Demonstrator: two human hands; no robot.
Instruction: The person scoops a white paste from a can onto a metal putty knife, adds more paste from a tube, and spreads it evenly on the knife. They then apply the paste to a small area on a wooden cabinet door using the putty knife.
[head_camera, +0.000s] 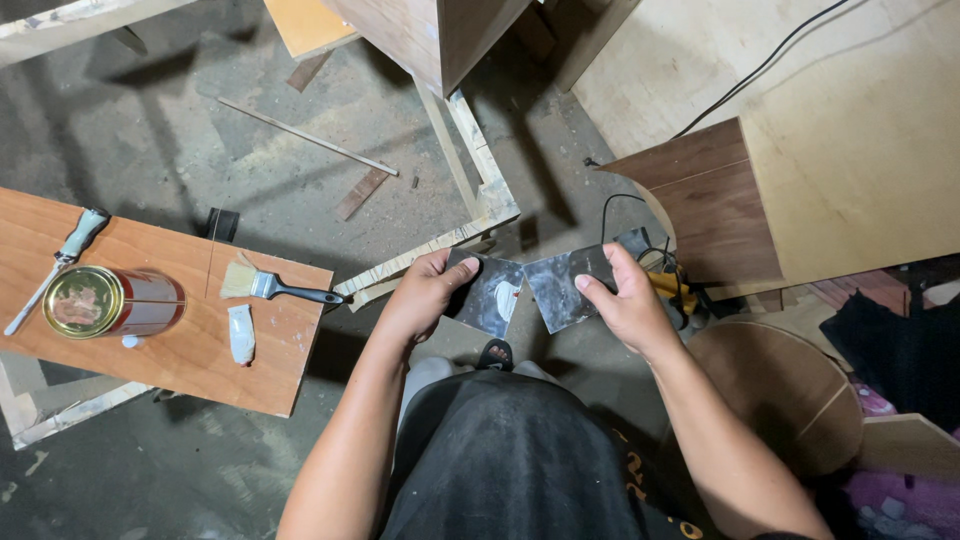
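My left hand (420, 295) grips a dark, shiny rectangular sheet piece (492, 297) with a white smear on it. My right hand (625, 300) grips a second grey, shiny sheet piece (562, 285) by its right edge. The two pieces sit side by side in front of me, nearly touching at their inner edges. Both are held above the floor, over my lap and my sandalled foot (494, 354).
A wooden board (190, 350) at left carries an adhesive can (110, 301), a paintbrush (275, 287), a squeezed tube (240, 334) and a scraper (55, 268). Plywood panels (850, 140) and a brown box (715, 205) stand at right. A round wooden stool (780, 390) is beside my right arm. Scrap strips (310, 137) lie on the concrete.
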